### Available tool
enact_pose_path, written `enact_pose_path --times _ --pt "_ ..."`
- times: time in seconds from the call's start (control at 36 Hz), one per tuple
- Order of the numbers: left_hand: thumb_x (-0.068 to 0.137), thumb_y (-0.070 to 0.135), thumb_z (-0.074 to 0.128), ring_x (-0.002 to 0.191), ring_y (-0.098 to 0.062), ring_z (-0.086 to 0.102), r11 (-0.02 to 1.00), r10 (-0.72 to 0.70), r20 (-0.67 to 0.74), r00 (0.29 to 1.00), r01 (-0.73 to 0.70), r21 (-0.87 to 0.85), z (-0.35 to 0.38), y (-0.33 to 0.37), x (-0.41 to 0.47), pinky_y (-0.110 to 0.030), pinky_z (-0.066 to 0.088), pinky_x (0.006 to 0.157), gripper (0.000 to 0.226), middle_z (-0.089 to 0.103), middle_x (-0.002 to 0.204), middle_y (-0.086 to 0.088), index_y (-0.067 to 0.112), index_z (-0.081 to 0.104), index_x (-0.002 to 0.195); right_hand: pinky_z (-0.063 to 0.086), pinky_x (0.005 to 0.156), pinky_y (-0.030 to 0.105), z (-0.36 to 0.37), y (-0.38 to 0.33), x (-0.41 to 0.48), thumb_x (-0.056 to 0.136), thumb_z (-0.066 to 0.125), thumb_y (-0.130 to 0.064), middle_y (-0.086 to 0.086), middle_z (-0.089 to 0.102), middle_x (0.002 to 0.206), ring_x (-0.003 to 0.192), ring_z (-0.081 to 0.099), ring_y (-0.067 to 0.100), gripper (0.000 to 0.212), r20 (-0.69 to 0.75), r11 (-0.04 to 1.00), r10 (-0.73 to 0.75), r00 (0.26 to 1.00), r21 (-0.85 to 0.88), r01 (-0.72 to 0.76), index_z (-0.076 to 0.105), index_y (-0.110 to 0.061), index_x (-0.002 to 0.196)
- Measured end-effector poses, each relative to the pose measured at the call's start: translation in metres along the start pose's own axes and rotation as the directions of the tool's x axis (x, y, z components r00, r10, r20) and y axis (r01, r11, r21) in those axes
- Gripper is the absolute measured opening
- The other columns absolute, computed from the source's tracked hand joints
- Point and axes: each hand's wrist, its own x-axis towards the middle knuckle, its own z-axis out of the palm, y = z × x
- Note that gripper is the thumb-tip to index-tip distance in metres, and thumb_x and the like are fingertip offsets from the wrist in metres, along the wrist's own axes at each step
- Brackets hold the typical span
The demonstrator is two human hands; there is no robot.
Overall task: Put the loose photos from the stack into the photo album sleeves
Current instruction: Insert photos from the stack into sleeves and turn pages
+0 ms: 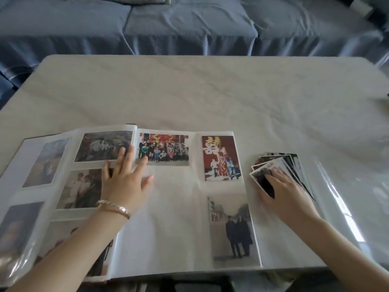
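Observation:
An open photo album (174,218) lies at the table's near edge. Its right page holds a group photo (164,149), a red portrait photo (221,158) and a street photo of two people (233,230). Several photos fill the left pages. My left hand (124,180), with a bracelet on the wrist, lies flat with spread fingers across the album's middle fold. To the right of the album sits a fanned stack of loose photos (282,165). My right hand (284,190) rests on the stack, its fingers on the top photo.
The album and stack lie on a pale marbled table (210,91). A clear plastic sheet (347,207) lies at the right, reflecting light. A blue covered sofa (189,24) stands behind the table.

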Motion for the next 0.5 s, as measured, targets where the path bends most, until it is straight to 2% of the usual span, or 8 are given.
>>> enact_pose_path --times 0.11,0.22,0.31,0.36,0.39,0.44,0.47,0.5 --pt "0.094 0.046 0.040 0.145 -0.020 -0.003 1.000 -0.006 -0.003 1.000 0.006 -0.008 0.000 0.001 -0.001 -0.042 -0.002 0.112 0.053 -0.001 0.158 -0.001 0.030 0.034 0.143 0.034 0.100 0.029 -0.003 0.003 0.000 0.093 0.051 -0.034 0.007 0.051 0.137 0.131 0.040 0.020 0.041 0.068 1.000 -0.001 0.998 0.020 0.000 0.060 -0.006 0.121" --pt "0.092 0.042 0.047 0.146 -0.022 0.004 0.999 -0.005 -0.028 1.000 0.004 -0.039 -0.001 0.002 -0.002 -0.045 0.002 0.113 0.051 0.007 0.158 -0.004 0.025 0.042 0.140 0.037 0.096 0.034 -0.006 0.002 0.000 0.097 0.042 -0.022 0.009 0.057 0.127 0.125 0.045 0.024 0.031 0.075 0.999 0.009 0.997 0.053 -0.013 0.063 -0.004 0.110" --pt "0.093 0.043 0.045 0.146 -0.021 0.002 0.999 -0.012 -0.015 1.000 0.011 -0.030 -0.001 0.002 -0.002 -0.044 0.001 0.112 0.051 0.005 0.158 -0.003 0.026 0.040 0.141 0.044 0.081 0.037 -0.011 0.000 0.002 0.098 0.037 -0.016 0.011 0.061 0.115 0.106 0.056 0.029 0.028 0.086 0.996 0.039 0.996 0.075 -0.046 0.061 -0.002 0.105" --pt "0.093 0.044 0.044 0.146 -0.021 0.001 0.999 -0.014 -0.009 1.000 0.013 -0.029 -0.001 0.002 -0.001 -0.044 0.001 0.113 0.051 0.004 0.158 -0.002 0.027 0.039 0.141 0.040 0.065 0.032 -0.015 -0.001 0.003 0.099 0.034 -0.015 0.011 0.062 0.107 0.088 0.059 0.030 0.022 0.113 0.996 0.054 0.992 0.065 -0.062 0.055 -0.009 0.103" --pt "0.093 0.043 0.044 0.146 -0.021 0.001 0.999 -0.013 -0.010 1.000 0.012 -0.033 -0.001 0.002 -0.001 -0.045 0.001 0.113 0.051 0.004 0.158 -0.003 0.027 0.039 0.141 0.036 0.061 0.029 -0.018 -0.002 0.002 0.099 0.033 -0.016 0.007 0.061 0.102 0.081 0.058 0.027 0.023 0.125 0.994 0.063 0.990 0.079 -0.073 0.054 -0.017 0.108" --pt "0.093 0.042 0.047 0.146 -0.022 0.003 0.999 -0.010 -0.018 1.000 0.009 -0.046 -0.001 0.002 -0.002 -0.046 0.002 0.113 0.050 0.006 0.158 -0.004 0.025 0.042 0.140 0.035 0.058 0.025 -0.024 -0.006 -0.002 0.097 0.037 -0.014 -0.005 0.061 0.092 0.070 0.056 0.019 0.032 0.065 0.982 0.044 0.997 0.182 -0.056 0.055 -0.037 0.110" --pt "0.092 0.041 0.048 0.145 -0.023 0.004 0.999 -0.009 -0.020 1.000 0.008 -0.049 -0.001 0.002 -0.002 -0.046 0.002 0.113 0.050 0.007 0.158 -0.004 0.025 0.043 0.140 0.040 0.060 0.025 -0.025 -0.009 -0.004 0.094 0.043 -0.009 -0.008 0.063 0.094 0.072 0.059 0.018 0.036 -0.035 0.975 -0.018 0.999 0.222 0.026 0.058 -0.035 0.114" --pt "0.092 0.041 0.048 0.145 -0.023 0.004 0.999 -0.008 -0.021 1.000 0.007 -0.048 -0.002 0.002 -0.002 -0.046 0.002 0.112 0.050 0.006 0.158 -0.004 0.024 0.043 0.139 0.049 0.069 0.027 -0.026 -0.014 -0.006 0.089 0.052 0.000 -0.005 0.067 0.105 0.084 0.064 0.018 0.041 -0.107 0.968 -0.119 0.987 0.211 0.139 0.061 -0.025 0.120"
